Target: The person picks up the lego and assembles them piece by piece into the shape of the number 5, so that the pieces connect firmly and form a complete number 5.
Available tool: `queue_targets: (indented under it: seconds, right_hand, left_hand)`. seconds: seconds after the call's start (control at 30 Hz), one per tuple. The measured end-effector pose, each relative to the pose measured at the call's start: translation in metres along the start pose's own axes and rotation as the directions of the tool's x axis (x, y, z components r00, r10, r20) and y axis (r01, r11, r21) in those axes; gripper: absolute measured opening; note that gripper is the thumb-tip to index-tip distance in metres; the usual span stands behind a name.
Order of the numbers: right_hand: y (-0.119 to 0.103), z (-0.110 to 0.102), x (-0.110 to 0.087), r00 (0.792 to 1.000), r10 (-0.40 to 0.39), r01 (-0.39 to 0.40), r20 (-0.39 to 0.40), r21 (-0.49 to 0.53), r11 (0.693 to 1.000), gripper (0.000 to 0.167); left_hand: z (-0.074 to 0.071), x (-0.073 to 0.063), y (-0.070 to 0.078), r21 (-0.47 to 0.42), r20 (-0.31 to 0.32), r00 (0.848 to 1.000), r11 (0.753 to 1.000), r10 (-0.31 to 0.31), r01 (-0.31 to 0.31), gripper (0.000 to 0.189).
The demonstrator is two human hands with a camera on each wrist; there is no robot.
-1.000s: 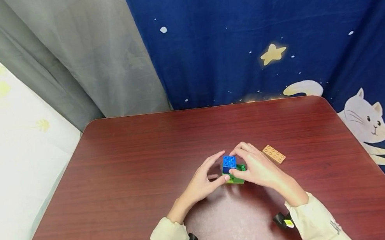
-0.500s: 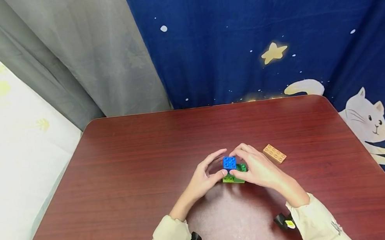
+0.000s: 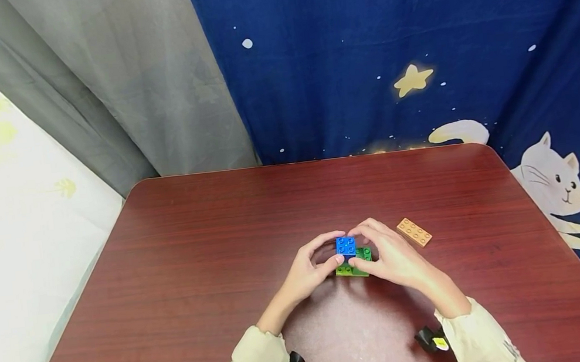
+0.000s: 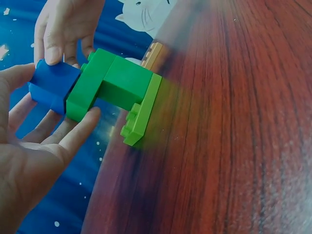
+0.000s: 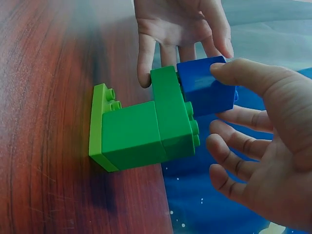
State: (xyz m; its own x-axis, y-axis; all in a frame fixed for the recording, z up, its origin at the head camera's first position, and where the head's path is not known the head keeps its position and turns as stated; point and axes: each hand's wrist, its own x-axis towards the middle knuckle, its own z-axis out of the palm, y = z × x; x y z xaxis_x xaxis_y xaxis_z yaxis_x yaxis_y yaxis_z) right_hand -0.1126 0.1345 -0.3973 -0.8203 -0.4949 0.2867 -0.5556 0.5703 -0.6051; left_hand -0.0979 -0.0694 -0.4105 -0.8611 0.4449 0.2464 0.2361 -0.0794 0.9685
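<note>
A blue toy brick (image 3: 346,246) sits at the top of a small stack, above the dark green bricks (image 5: 130,130) and a thin lime-green plate (image 4: 144,110) at the table. My left hand (image 3: 301,271) pinches the blue brick from the left, thumb on its near side and fingers reaching round behind. From the right, my right hand (image 3: 392,256) pinches it too, its thumb (image 5: 239,73) pressed on the near face. In the right wrist view the blue brick overhangs one end of the upper green brick, with a thin dark gap between them.
An orange eight-stud brick (image 3: 414,232) lies on the reddish-brown table (image 3: 211,242), just right of my right hand. Behind the table's far edge hang a grey curtain (image 3: 165,100) and a blue starry one (image 3: 321,71).
My left thumb has moved up from the lower bricks to the blue brick, and the left fingers have closed in behind it. The right hand has hardly moved.
</note>
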Motion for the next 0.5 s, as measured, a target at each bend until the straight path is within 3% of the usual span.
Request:
queue_targets:
  seconds: [0.27,0.5]
  right_hand:
    - [0.0016,0.0001,-0.0036,1.000,-0.001,0.001,-0.028,0.022,1.000,0.034]
    - [0.0027,0.0004,-0.0047,1.000,0.001,0.000,-0.029,0.026,1.000,0.032]
  left_hand:
    - [0.0009,-0.0009,0.0018,-0.009,-0.015,0.999,0.999,-0.038,0.038,0.039]
    - [0.0008,-0.0003,0.0003,0.008,-0.012,1.000,1.000,-0.021,0.021,0.034]
